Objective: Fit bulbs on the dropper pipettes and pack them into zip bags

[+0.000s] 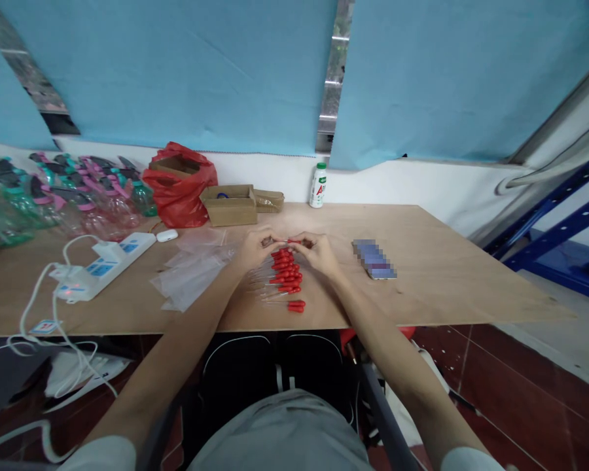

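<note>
Your grey shirt (285, 433) sits before the wooden table (446, 261), where red-bulbed droppers (288, 276) lie piled. Just beyond them, your left hand (258, 247), its grip unclear, faces your right hand (320, 251), which pinches a red dropper bulb (293, 241).

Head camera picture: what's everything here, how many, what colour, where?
Table: one, light brown, centre
Droppers: many, red and clear, table middle
Red piece: one, red, beyond droppers
Plastic bags: several, clear, left of droppers
Phone: one, bluish screen, table right
Bottle: one, white, table back
Shopping bag: one, red, table back
Cardboard box: one, brown, beside shopping bag
Packet: one, brown, beside cardboard box
Spray bottles: many, pink and green, left
Power strip: one, white, left
Cables: several, white, left
Case: one, white, by power strip
Sheets: several, blue, background
Rack: one, blue, right
Floor tiles: many, red, below table
Shirt: one, grey, bottom
Left hand: one, bare, centre
Right hand: one, bare, pinching red piece
</note>
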A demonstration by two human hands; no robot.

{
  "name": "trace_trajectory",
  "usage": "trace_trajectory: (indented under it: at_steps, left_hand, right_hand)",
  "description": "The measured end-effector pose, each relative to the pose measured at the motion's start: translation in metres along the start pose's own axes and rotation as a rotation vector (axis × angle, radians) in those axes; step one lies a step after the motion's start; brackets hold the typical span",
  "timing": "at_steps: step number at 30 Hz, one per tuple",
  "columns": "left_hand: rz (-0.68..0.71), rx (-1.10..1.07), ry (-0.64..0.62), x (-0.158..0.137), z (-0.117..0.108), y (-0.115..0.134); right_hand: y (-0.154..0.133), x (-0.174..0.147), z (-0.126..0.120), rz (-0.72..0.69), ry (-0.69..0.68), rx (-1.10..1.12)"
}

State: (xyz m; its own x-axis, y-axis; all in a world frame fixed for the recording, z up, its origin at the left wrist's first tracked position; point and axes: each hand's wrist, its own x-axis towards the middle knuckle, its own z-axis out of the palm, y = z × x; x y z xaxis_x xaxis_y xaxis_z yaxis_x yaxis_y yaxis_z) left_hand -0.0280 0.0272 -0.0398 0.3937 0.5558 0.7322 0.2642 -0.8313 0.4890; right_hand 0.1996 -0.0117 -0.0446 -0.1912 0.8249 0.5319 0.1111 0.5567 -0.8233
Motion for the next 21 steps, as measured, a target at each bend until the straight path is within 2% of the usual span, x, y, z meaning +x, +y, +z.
trace_trajectory:
  at_steps: [13,21]
  left_hand:
    - [-0.083,-0.068,-0.03,0.0,0.002,-0.001]
    - [-0.146,-0.136,-0.039,0.0,0.003,-0.001]
  right_hand:
    - [-0.007,-0.001,0.002,0.057,-0.027,0.069]
    - [-0.014,-0.004,0.001,0.045,-0.045,0.019]
